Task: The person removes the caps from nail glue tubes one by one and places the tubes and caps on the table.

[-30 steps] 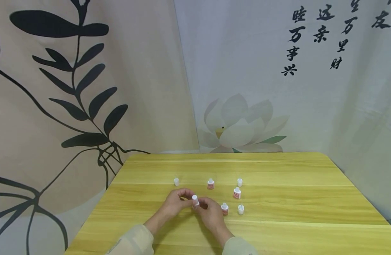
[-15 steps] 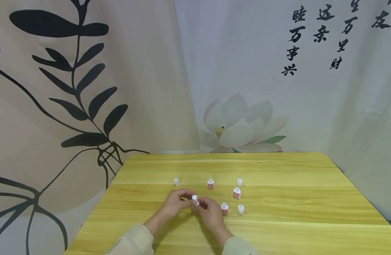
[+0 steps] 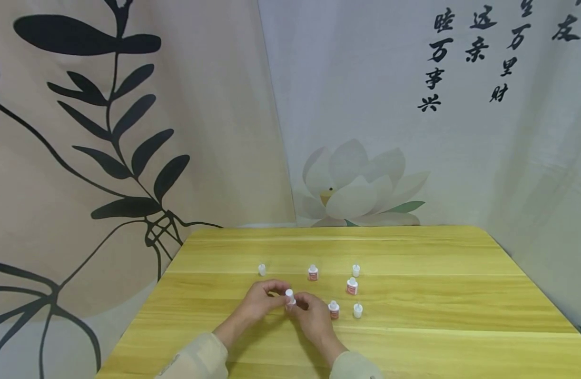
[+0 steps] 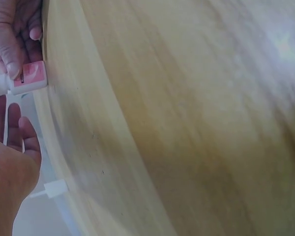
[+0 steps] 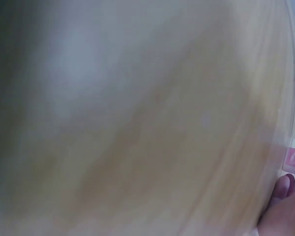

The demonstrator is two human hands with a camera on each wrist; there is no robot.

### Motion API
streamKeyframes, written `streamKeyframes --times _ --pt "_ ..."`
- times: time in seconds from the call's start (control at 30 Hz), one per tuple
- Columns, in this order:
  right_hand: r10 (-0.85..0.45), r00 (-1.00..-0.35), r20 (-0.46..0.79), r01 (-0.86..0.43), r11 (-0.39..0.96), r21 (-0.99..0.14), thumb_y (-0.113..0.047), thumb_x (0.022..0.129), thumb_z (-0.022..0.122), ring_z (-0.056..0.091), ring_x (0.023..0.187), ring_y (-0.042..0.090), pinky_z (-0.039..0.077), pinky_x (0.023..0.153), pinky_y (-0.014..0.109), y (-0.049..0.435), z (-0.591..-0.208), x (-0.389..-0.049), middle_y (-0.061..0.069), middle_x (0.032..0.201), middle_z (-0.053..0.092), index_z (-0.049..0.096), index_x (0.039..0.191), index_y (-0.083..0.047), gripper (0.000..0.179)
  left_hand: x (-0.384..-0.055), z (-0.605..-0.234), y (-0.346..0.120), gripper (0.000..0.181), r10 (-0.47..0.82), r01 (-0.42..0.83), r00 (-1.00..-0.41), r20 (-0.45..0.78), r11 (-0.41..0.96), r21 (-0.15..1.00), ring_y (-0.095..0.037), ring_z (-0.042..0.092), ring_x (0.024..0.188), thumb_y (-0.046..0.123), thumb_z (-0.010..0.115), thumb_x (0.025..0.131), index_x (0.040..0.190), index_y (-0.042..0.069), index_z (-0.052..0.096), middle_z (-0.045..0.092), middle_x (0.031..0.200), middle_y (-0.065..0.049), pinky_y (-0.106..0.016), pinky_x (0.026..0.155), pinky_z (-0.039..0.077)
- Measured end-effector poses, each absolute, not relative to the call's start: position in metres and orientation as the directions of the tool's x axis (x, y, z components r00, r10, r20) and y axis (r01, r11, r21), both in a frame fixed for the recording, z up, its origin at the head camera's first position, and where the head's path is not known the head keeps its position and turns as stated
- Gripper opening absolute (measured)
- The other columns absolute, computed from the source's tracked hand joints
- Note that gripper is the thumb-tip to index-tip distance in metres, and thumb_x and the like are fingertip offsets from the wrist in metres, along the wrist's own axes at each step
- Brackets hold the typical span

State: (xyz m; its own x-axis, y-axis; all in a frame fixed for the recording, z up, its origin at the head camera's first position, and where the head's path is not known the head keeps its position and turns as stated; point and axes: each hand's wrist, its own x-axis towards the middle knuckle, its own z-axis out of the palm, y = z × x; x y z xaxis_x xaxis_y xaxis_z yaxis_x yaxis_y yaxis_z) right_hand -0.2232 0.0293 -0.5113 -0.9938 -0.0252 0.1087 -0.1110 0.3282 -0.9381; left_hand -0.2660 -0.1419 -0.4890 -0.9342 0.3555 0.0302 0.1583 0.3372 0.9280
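Observation:
Both hands meet around a small white bottle (image 3: 291, 301) with a white cap, near the table's front middle. My left hand (image 3: 259, 303) pinches it at the cap from the left. The right hand (image 3: 312, 317) grips the body from the right. In the left wrist view, the bottle's pink label (image 4: 32, 73) shows, with the right thumb (image 4: 10, 56) pressed on it. The left hand's other fingers (image 4: 24, 132) are spread apart there. Whether the cap is screwed tight cannot be seen. Only part of the label and the right fingers (image 5: 283, 187) appear in the right wrist view.
Three similar bottles stand on the wooden table (image 3: 437, 305): a back one (image 3: 313, 272), a right one (image 3: 352, 286) and one (image 3: 334, 309) beside the right hand. Three loose white caps sit around them, at left (image 3: 262, 270), back right (image 3: 356, 270) and front right (image 3: 358, 310).

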Motion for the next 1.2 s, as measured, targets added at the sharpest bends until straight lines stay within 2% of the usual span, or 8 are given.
streamKeyframes --times 0.17,0.3,0.57,0.73,1.0,1.2 --pt "-0.026 -0.995 0.101 -0.104 0.323 -0.941 -0.02 0.088 0.075 0.063 0.101 0.027 0.049 0.09 0.049 0.0292 -0.5114 -0.2229 0.006 0.104 0.07 0.072 0.103 -0.007 0.02 -0.2648 -0.4876 -0.1416 0.024 0.355 0.148 -0.934 0.026 0.322 0.935 -0.024 0.059 0.095 0.021 0.078 0.087 0.103 0.006 0.071 0.067 0.099 -0.004 -0.037 0.081 0.049" --pt "-0.026 -0.994 0.108 -0.111 0.324 -0.939 -0.02 0.088 0.075 0.063 0.099 0.026 0.05 0.089 0.048 0.0294 -0.5116 -0.223 0.005 0.102 0.07 0.072 0.103 -0.007 0.02 -0.2645 -0.4873 -0.1408 0.022 0.35 0.14 -0.936 0.024 0.31 0.94 -0.024 0.059 0.096 0.019 0.078 0.086 0.101 0.006 0.07 0.067 0.098 -0.005 -0.037 0.082 0.049" --pt "-0.025 -0.992 0.123 -0.124 0.333 -0.935 -0.019 0.088 0.075 0.064 0.099 0.026 0.05 0.089 0.048 0.0294 -0.5111 -0.2232 0.006 0.102 0.071 0.072 0.103 -0.007 0.019 -0.2656 -0.4872 -0.141 0.04 0.364 0.127 -0.932 0.003 0.318 0.94 -0.024 0.058 0.1 0.02 0.077 0.087 0.12 0.0 0.065 0.065 0.106 -0.005 -0.038 0.084 0.049" --pt "-0.024 -0.993 0.119 -0.12 0.339 -0.933 -0.018 0.088 0.075 0.064 0.099 0.027 0.049 0.089 0.049 0.0296 -0.5111 -0.223 0.006 0.103 0.071 0.072 0.104 -0.007 0.02 -0.2655 -0.4869 -0.141 0.036 0.363 0.12 -0.932 -0.007 0.326 0.938 -0.023 0.06 0.094 0.022 0.077 0.088 0.115 0.0 0.068 0.066 0.104 -0.005 -0.037 0.079 0.05" --pt "-0.027 -0.992 0.119 -0.121 0.339 -0.933 -0.018 0.087 0.075 0.063 0.097 0.024 0.05 0.087 0.047 0.0301 -0.5116 -0.2229 0.004 0.101 0.07 0.072 0.102 -0.008 0.019 -0.2667 -0.4902 -0.1399 0.024 0.344 0.119 -0.939 -0.002 0.332 0.936 -0.023 0.059 0.095 0.022 0.078 0.087 0.103 0.007 0.069 0.066 0.1 -0.003 -0.037 0.079 0.048" --pt "-0.029 -0.993 0.112 -0.115 0.345 -0.931 -0.019 0.087 0.076 0.063 0.097 0.024 0.05 0.087 0.047 0.03 -0.5106 -0.2229 0.004 0.101 0.07 0.072 0.103 -0.008 0.019 -0.2666 -0.4912 -0.1428 0.034 0.35 0.132 -0.937 0.003 0.345 0.929 -0.021 0.059 0.1 0.026 0.078 0.086 0.112 0.005 0.069 0.067 0.104 -0.002 -0.038 0.085 0.049"
